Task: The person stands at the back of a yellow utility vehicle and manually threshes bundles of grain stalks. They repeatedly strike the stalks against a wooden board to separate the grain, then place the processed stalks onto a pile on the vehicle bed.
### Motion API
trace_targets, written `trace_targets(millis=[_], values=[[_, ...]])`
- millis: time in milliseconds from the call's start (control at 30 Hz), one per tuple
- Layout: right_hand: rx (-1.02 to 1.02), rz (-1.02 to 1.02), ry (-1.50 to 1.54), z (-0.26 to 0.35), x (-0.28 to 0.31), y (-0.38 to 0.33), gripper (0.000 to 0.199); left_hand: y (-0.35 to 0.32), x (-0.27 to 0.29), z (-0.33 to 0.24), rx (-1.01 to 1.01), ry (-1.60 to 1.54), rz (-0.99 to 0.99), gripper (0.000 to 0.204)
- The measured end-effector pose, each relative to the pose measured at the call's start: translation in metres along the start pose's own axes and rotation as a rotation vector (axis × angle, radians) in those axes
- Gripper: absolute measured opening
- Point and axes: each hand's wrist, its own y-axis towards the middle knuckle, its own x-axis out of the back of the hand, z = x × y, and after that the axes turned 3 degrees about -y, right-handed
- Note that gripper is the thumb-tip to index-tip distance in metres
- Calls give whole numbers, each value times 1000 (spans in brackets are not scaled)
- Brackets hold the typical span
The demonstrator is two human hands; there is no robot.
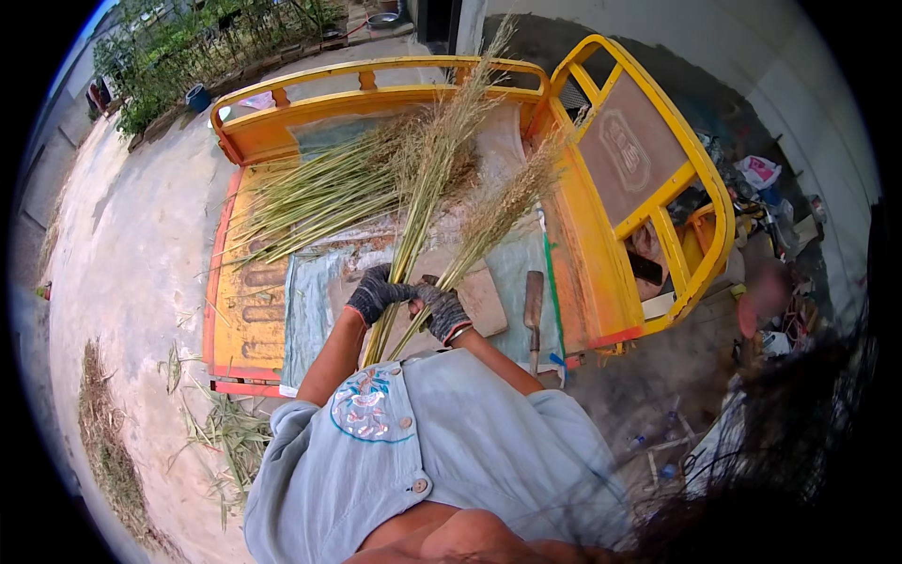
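Both my hands wear dark grey knit gloves and meet in front of my waist. My left hand (380, 293) is closed round a thick bundle of long green-yellow stalks (419, 216), whose feathery seed heads point away from me. Just beside it, my right hand (442, 312) closes on a thinner bunch of stalks (487, 235) that leans to the right. The lower stalk ends stick out below my hands, near my shirt. Beyond lies a large pile of cut stalks (324, 197) on the yellow cart bed. Under my hands is a flat board (482, 299).
A long-handled tool (534, 305) lies right of the board on a plastic sheet (313, 296). Yellow rails (376, 77) edge the cart's far side, and a framed panel (639, 141) stands at its right. Loose leaves (230, 437) litter the concrete at left; clutter sits against the right wall.
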Motion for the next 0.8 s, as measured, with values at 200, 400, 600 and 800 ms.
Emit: trace_targets(millis=[200,400,600,800], values=[[-36,-42,-502,-7,23,38,14,26,1,40,-176,309,-253,35],[104,-37,-636,1,10,29,20,13,10,31,-50,17,-90,28],[17,-134,-89,10,1,5,10,17,16,27,-6,-262,-56,25],[48,-256,-346,18,-7,8,9,20,0,39,22,8,-149,23]])
